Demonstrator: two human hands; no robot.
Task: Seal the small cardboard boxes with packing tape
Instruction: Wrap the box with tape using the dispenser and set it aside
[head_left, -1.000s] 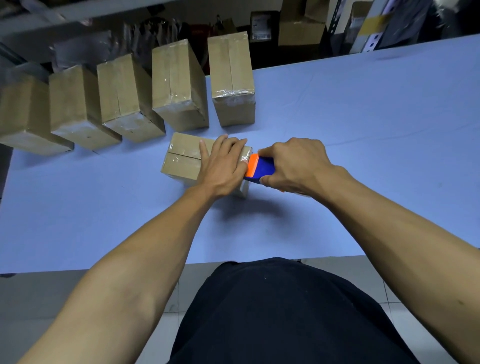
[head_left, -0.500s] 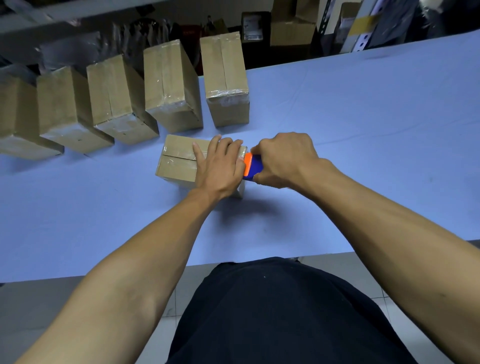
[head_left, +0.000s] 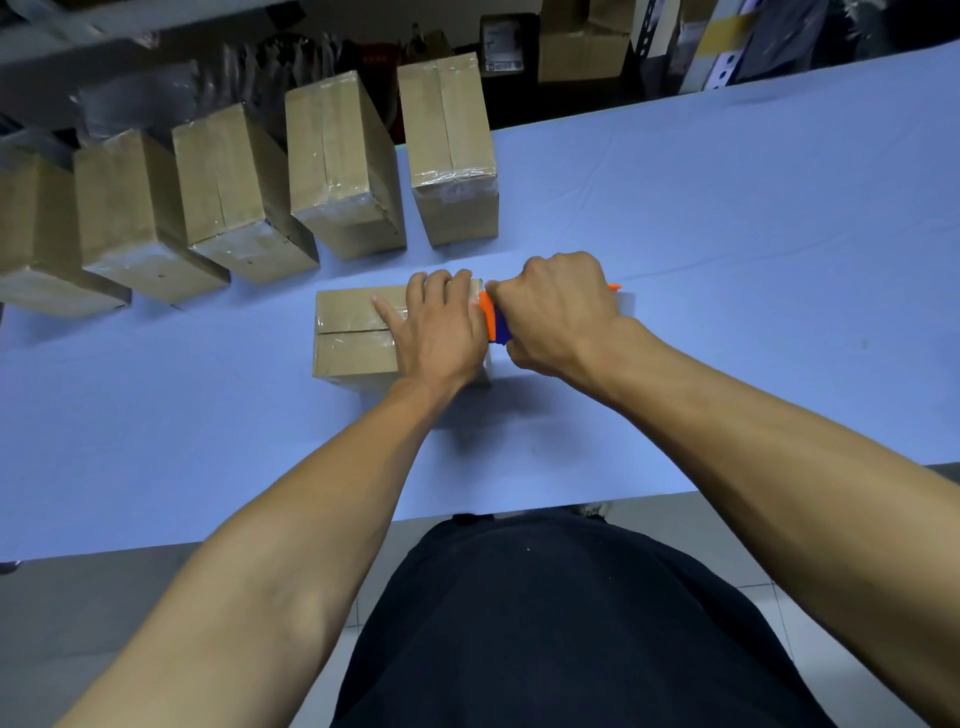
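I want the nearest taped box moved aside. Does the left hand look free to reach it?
Probably not yet: the left hand lies flat, holding down the box being taped. The nearest sealed box stands just beyond, with nothing between, so the way is otherwise clear.

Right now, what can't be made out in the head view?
- Tape dispenser: mostly hidden inside the right hand; only orange and blue parts show.
- Box right end: covered by the left hand, so the tape there is unseen.
- Leftmost box in the row: cut off by the frame edge.
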